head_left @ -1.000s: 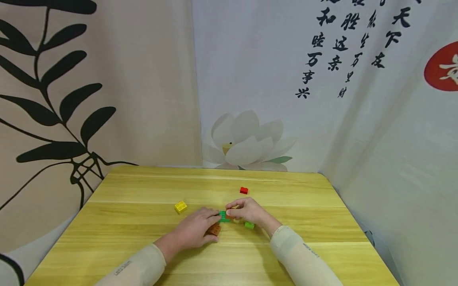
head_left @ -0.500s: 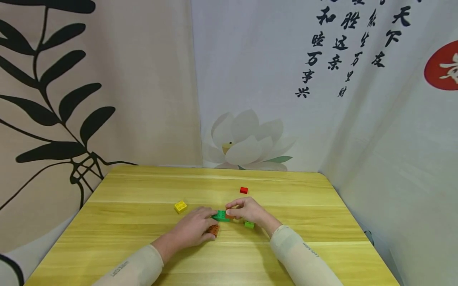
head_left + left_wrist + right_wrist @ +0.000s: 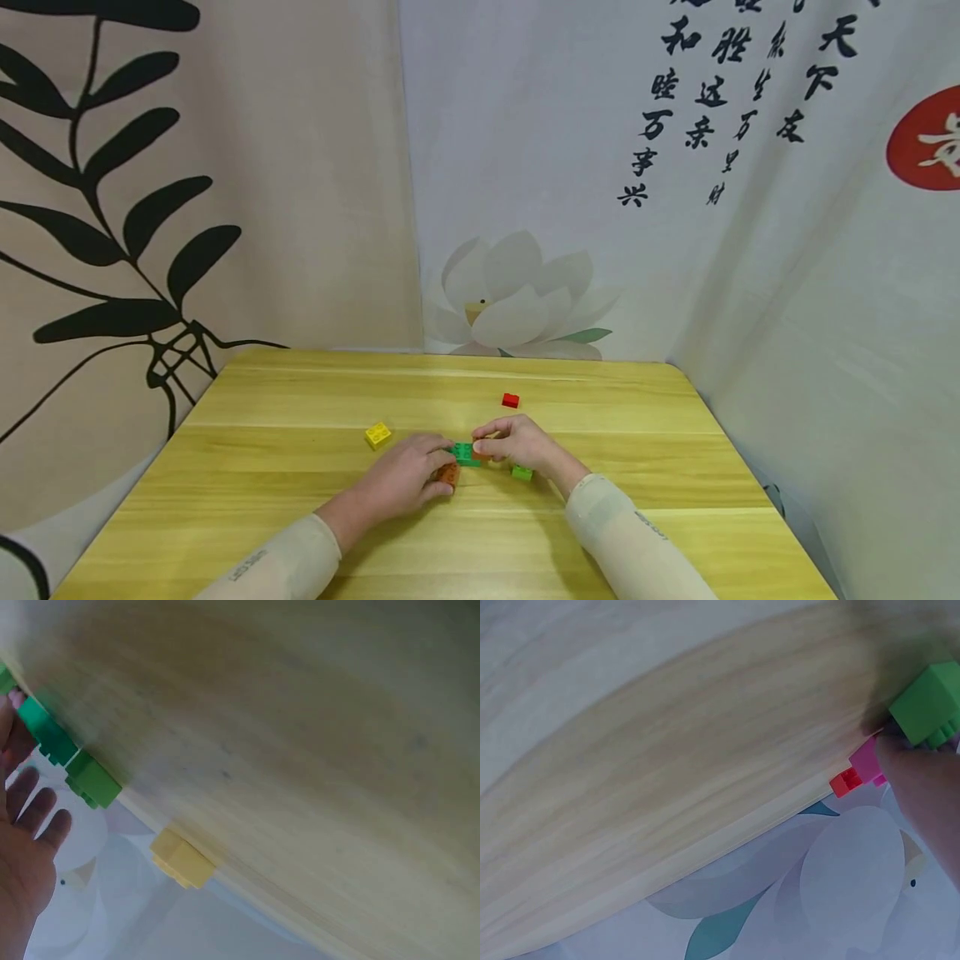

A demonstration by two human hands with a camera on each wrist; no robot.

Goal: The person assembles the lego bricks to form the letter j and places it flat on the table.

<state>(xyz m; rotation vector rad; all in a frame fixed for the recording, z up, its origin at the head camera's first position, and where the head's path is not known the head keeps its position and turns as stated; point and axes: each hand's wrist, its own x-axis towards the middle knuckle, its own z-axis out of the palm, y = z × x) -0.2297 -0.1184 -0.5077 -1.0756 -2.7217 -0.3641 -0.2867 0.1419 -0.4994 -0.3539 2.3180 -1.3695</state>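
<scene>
My left hand (image 3: 405, 477) grips a brown toy building brick (image 3: 448, 474) between thumb and fingers, its fingertips right at the left end of a green brick (image 3: 467, 454). With thumb and forefinger, my right hand (image 3: 525, 443) pinches an orange-brown brick (image 3: 481, 451) at that green brick's right end. Fingers partly cover both held bricks. A light green brick (image 3: 522, 472) sits just below the right hand. In the left wrist view, a second green brick (image 3: 94, 780) adjoins the teal-looking one (image 3: 49, 733). The right wrist view shows a pink brick (image 3: 866, 760) beside the right thumb.
On the wooden table (image 3: 360, 533), a yellow brick (image 3: 378, 435) lies to the left of the hands and a red brick (image 3: 511, 401) farther back. A printed curtain (image 3: 315, 167) hangs behind the table's far edge and along its sides.
The left hand has shifted slightly left, uncovering more of the green brick. The brown brick has moved and turned a little within its grasp. The right hand has hardly moved.
</scene>
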